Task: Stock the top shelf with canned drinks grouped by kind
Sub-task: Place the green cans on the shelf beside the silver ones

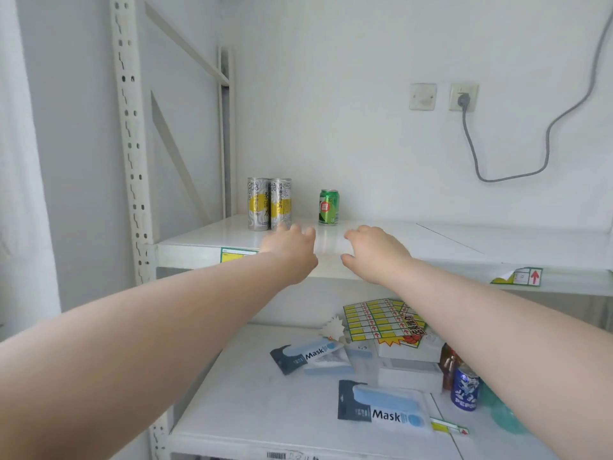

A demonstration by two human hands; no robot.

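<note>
Reaching over top shelf [431, 242] front edge: left hand [292, 252] and right hand [376, 252] hovering, fingers loosely spread, gripping nothing. Silver-yellow cans [258, 204] lettered "CHA HUO" standing touching at back left; green can [329, 207] standing apart, rightward. White shelf surface stretching wide beyond it. Lower shelf [252, 403] carrying "Mask" packs [381, 411] and blue Pepsi can [465, 393].

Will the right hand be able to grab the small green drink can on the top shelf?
Probably yes. The right hand is empty with loose fingers, close in front of the small green drink can. Only bare white top shelf lies between them, and the two tall silver-and-yellow cans stand apart to its left.
</note>
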